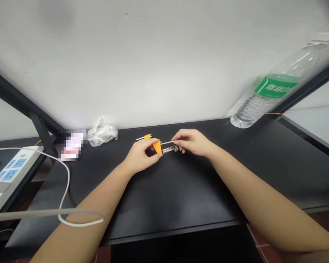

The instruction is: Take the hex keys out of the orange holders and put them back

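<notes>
An orange hex key holder [157, 148] is gripped between the thumb and fingers of my left hand [138, 155]. Several L-shaped metal hex keys [170, 149] stick out of its right side, their bent ends toward my right hand [190, 141]. That hand pinches one long hex key [167, 143], which reaches to the holder's upper part; whether it sits in a slot I cannot tell. Behind my left fingers, a second orange piece [147, 136] with metal rods shows, partly hidden by the hand.
A crumpled clear plastic bag [102, 132] lies at the back left of the black table [175, 197], beside a blurred-out item [73, 144]. A large green-labelled water bottle [274, 86] stands back right. A power strip [15, 166] and white cable [68, 179] are at left.
</notes>
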A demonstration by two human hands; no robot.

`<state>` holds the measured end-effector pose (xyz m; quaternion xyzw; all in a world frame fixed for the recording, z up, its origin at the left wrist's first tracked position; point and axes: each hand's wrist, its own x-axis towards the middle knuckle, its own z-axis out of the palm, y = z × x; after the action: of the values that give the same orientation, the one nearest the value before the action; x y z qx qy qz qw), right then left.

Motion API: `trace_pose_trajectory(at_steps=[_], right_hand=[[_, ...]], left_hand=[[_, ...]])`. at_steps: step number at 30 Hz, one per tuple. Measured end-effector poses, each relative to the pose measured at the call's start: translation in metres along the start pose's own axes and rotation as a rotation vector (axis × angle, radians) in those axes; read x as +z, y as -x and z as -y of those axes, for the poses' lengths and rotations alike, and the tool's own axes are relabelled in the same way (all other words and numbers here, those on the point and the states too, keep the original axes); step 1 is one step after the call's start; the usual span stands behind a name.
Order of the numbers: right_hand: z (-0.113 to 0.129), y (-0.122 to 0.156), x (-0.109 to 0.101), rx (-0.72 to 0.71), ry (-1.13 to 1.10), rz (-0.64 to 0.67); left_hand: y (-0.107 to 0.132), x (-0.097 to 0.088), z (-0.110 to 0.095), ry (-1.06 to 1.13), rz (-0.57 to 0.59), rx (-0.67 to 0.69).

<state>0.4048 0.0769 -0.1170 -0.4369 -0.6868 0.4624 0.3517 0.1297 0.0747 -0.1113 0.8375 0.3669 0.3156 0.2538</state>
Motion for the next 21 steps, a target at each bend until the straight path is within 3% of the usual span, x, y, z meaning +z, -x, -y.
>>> trace_pose_trajectory(at_steps=[8,16,21], right_hand=[[0.007,0.002,0.018,-0.146,0.237,-0.02],[0.014,0.002,0.041,-0.126,0.107,-0.023],[0.015,0.001,0.039,-0.249,0.38,-0.093]], left_hand=[[0.0,0.001,-0.007,-0.032,0.08,0.049],[-0.003,0.002,-0.013,0.071,0.129,0.049],[-0.003,0.003,-0.016,0.111,0.119,0.033]])
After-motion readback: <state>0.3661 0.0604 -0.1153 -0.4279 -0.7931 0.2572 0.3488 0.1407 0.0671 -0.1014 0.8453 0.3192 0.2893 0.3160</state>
